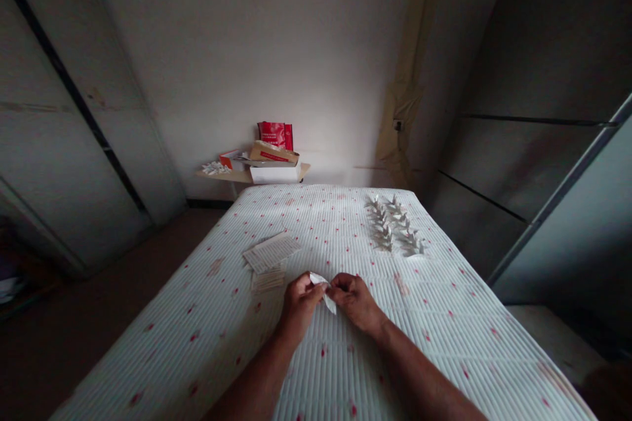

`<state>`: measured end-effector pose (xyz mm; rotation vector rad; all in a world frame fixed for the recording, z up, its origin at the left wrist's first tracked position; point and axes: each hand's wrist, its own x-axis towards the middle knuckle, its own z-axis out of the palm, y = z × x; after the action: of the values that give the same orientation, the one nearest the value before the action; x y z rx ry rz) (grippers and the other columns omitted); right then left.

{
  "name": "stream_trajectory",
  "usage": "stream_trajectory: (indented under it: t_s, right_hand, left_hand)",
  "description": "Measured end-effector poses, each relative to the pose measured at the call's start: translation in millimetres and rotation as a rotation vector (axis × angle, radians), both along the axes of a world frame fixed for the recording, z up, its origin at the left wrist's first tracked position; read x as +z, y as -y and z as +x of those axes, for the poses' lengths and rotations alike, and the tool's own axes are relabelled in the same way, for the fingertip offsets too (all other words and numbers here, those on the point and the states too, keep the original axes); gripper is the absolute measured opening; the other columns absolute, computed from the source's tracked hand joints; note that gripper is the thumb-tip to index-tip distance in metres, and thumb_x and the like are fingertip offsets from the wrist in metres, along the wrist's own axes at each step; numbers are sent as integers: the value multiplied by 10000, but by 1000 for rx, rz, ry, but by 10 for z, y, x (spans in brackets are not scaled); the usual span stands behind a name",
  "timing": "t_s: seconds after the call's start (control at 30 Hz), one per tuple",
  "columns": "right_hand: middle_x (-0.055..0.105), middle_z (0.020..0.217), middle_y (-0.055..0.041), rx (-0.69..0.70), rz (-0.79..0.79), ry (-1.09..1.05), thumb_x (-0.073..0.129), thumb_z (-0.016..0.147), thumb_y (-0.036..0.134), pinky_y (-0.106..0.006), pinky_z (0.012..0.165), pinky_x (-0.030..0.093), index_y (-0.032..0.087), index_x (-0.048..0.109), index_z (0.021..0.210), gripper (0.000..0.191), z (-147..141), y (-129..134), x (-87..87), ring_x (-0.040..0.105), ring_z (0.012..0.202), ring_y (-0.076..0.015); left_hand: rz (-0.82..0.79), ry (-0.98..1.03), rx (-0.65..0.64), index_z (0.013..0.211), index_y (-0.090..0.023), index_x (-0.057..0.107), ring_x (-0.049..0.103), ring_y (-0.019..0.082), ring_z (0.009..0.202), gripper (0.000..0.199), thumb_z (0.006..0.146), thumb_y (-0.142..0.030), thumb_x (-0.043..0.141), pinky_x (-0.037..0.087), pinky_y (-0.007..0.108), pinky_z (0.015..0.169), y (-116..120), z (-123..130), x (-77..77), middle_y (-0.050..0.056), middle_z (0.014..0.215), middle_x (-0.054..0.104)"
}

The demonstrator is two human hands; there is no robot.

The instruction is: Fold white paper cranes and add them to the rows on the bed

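A small folded piece of white paper point(330, 303) is pinched between my two hands above the bed. My left hand point(301, 299) has its fingers closed on the paper's left side, thumb on top. From the right, my right hand point(354, 297) grips the same paper with bent fingers. Beyond my left hand lie printed paper sheets point(271, 251) in a loose, overlapping stack. Several folded paper figures with pointed tips point(382, 220) stand in two rows at the far right of the bed.
The bed point(316, 210) has a ribbed white cover with red spots. Behind its far left corner, a small table point(237, 176) bears a white box point(275, 174), a red bag point(272, 134) and more small paper pieces point(216, 168). Cabinets flank both sides.
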<state>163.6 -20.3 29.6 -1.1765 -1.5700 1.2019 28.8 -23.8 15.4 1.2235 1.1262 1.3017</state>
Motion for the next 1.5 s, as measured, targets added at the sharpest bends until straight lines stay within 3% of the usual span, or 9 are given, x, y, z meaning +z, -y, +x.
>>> stream_trajectory:
  t_s: [0.27,0.4,0.6,0.77,1.13,1.27,1.37,1.5]
  right_hand:
    - [436,521,44,-3,-63,-8,568,643,306,-207,456,259,150,544,609,162,101,-97,-57,351,485,-74]
    - [488,526,32,-16,-26,105,536,601,196,-205,466,277,139,581,599,72,195,-178,-72,393,499,-82]
    - [596,661,-11,20,-18,109,549,681,289,-220,539,356,124,657,759,212,250,-198,-39,485,590,-113]
    - [519,557,25,119,-76,125,609,669,315,-202,482,295,126,640,687,193,220,-155,-34,415,515,-81]
    - [457,497,59,24,-36,-33,608,631,270,-200,451,258,152,567,642,126,181,-168,-30,371,466,-72]
    - [462,505,62,45,-65,-86,615,613,284,-201,452,262,151,569,666,149,198,-190,-32,358,459,-67]
    - [453,476,67,94,-112,-28,605,606,259,-198,441,255,149,577,645,120,211,-226,-27,348,440,-61]
    - [475,463,61,168,-114,145,584,601,170,-190,441,272,141,610,619,43,214,-293,13,387,442,-64]
  left_hand:
    - [-80,-2,-3,666,-159,527,446,89,464,135,582,-243,591,335,192,464,-58,6,0,-52,491,507]
    - [-49,-34,-28,781,-166,541,414,78,460,237,548,-197,572,293,181,448,-68,-9,-52,-76,518,480]
    - [-22,-132,-15,653,-169,509,385,76,481,101,580,-216,558,272,184,467,-43,-18,-48,-74,509,431]
    - [-15,-108,10,623,-176,481,377,81,490,109,568,-232,557,279,186,477,-33,-15,-15,-74,517,417]
    - [24,-275,14,531,-165,472,374,81,502,146,582,-251,579,283,188,488,-81,-43,-54,-60,500,408]
    - [16,-232,-33,705,-160,553,423,84,507,144,575,-216,579,310,185,494,-99,-56,-78,-60,544,473]
    - [-2,-235,-48,831,-157,569,451,91,507,237,600,-207,556,320,188,493,-100,-60,-98,-52,576,509]
    - [35,-350,-58,725,-168,573,441,91,500,123,630,-166,496,293,185,494,-66,-54,-128,-55,539,494]
